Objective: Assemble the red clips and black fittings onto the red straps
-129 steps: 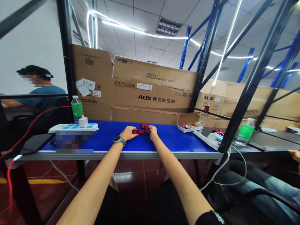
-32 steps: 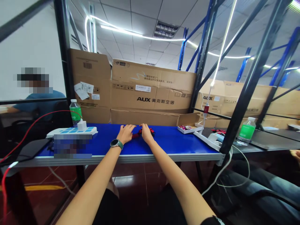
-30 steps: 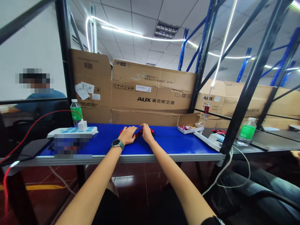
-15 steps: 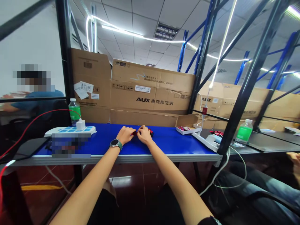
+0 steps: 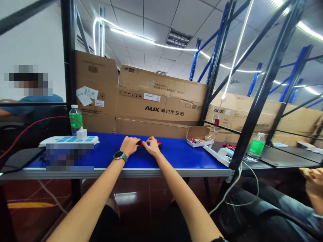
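Both forearms reach forward from the bottom of the view and cross the aluminium front edge of the blue desk [image 5: 126, 172], with the wrists just past it. The left hand [image 5: 130, 146], a dark-faced smartwatch [image 5: 120, 156] on its wrist, and the right hand [image 5: 152, 147] are curved downward and turned toward each other. Their fingers close in from either side on a small red object [image 5: 158, 144], which sits on the desk near the back edge; its shape is mostly hidden by the fingers, and how firm the hold is cannot be told.

Blue desk surface runs left of the hands to a white power strip [image 5: 68, 138] with a plug-in charger [image 5: 81, 134] and a green-labelled water bottle [image 5: 75, 116] behind it. To the right it runs to a small open cardboard box [image 5: 198, 141]. Large AUX cartons [image 5: 158, 109] stand along the back edge. A co-worker's hand [image 5: 313, 178] shows at the far right, well apart.
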Motion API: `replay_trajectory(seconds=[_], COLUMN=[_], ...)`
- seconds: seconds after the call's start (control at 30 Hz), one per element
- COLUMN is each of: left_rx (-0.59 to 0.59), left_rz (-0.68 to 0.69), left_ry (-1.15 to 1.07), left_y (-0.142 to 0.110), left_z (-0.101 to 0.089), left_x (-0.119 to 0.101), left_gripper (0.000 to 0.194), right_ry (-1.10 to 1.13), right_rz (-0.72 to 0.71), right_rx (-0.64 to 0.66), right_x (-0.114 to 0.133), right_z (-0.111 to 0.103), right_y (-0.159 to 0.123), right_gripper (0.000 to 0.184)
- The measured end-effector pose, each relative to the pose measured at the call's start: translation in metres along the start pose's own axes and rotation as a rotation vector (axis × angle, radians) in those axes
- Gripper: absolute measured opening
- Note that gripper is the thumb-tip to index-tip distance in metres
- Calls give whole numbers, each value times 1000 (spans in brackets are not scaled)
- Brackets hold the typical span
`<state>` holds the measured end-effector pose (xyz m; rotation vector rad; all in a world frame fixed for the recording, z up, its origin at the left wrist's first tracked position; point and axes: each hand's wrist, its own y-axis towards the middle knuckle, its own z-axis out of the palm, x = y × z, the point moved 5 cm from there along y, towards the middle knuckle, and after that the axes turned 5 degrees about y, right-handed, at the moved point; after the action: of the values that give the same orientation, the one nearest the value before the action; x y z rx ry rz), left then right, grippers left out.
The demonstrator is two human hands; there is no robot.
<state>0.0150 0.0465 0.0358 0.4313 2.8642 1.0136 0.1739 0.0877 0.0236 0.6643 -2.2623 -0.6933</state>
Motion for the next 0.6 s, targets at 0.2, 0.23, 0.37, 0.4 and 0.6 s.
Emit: replay_trajectory(seconds=[0.2,0.23,0.37,0.4,0.6], left_rx=[2,1,20,24,46], left_rz=[-31,-42,-78,-84,-149], left_ry=[9,8,-7,-20,-112], left_y=[0,0,3,4,2], left_z=[4,5,13,16,35], left_x=[4,6,16,19,30], left_gripper=[29,29,28,28,38], right_ry=[161,208,270,229,-175], right_rz=[-108,-116,10,83,307], right_rx=[-38,-58,-156,-185,-245], right_x=[0,-2,-18,-22,-17], right_z=[-5,-7,-12,-14,-24], right_y=[5,7,10,9,-3], right_gripper=[19,21,31,42,78])
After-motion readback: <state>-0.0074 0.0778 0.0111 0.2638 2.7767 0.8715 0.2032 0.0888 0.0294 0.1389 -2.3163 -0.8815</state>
